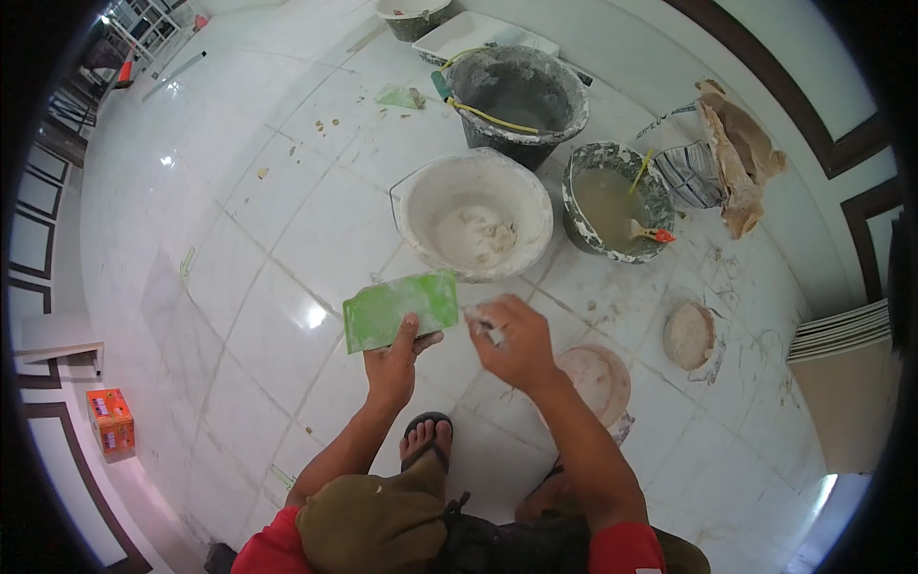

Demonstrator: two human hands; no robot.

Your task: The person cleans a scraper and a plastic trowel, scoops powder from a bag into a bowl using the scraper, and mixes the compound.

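Note:
My left hand grips a flat, rectangular green plastic piece smeared with whitish powder, the thumb lying across its lower edge. Just to the right of that piece is my right hand, its fingers curled together. A small greyish thing seems to show between those fingers, too blurred to name. Beyond both hands stands a white-crusted bucket with pale powder and lumps at its bottom. Below my right forearm is a round pinkish container, partly covered by the arm.
A black bucket with a yellow handle stands behind. To its right, a bucket of murky water holds an orange-handled brush. A torn paper sack leans by the wall. A small round tub and stacked panels are at right.

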